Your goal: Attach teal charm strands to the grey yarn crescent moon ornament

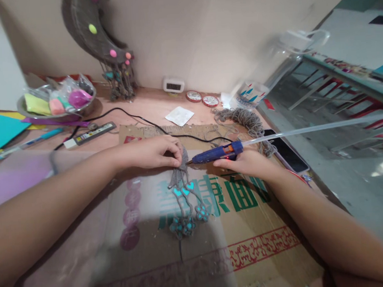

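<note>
My left hand (pixel 161 152) pinches the top of a small grey hanging ornament (pixel 178 176), thumb and fingers closed on its edge. Grey cords run down from it, with turquoise hearts (pixel 186 189) partway and turquoise-and-grey flowers (pixel 187 225) at the ends. In my right hand (pixel 243 160) is a blue glue gun (pixel 216 154), pointing left, its nozzle tip right at the ornament's upper edge. Whether the tip touches, I cannot tell. A long clear glue stick (pixel 306 130) sticks out of the gun's back. Beneath lies a printed cardboard sheet (pixel 261 255).
A coil of grey cord (pixel 244 121) and a phone (pixel 290 153) lie right of the cardboard. A black cable (pixel 138 116) crosses behind my hands. Further back are a metal bowl (pixel 24 110), a digital clock (pixel 173 85), a clear bottle (pixel 279 64) and a grey moon decoration (pixel 82 25).
</note>
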The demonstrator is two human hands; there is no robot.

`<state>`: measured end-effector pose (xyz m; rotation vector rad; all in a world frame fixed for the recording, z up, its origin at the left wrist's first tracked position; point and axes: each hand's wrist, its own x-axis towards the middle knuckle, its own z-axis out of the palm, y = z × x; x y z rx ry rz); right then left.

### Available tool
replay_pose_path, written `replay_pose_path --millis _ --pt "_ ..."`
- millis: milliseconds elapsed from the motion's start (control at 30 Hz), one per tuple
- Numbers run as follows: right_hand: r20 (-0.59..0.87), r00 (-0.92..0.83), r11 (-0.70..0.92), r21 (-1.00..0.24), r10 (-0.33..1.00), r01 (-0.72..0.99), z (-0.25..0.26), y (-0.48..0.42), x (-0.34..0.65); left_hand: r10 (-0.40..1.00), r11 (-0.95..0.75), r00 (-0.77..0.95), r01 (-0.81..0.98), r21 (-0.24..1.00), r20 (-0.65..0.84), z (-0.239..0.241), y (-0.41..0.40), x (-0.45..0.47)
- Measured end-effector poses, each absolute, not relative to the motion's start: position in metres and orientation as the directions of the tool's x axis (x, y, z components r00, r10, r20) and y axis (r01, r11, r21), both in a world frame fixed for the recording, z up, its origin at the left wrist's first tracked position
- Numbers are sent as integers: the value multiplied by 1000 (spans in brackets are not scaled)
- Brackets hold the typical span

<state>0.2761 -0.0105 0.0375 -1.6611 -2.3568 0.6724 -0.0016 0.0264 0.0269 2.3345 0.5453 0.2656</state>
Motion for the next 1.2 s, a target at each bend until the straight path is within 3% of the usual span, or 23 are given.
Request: replay_pose_path --millis 267,867,1200 --pt "-29 -407 369 -367 913 854 35 -9 275 435 -671 899 282 686 55 26 27 -2" --pt "-22 -358 317 -416 934 852 28 -6 278 447 -657 893 285 698 57 26 26 -1" --pt "-53 -387 340 -380 920 860 32 -8 280 440 -658 897 283 698 51 27 26 -1"
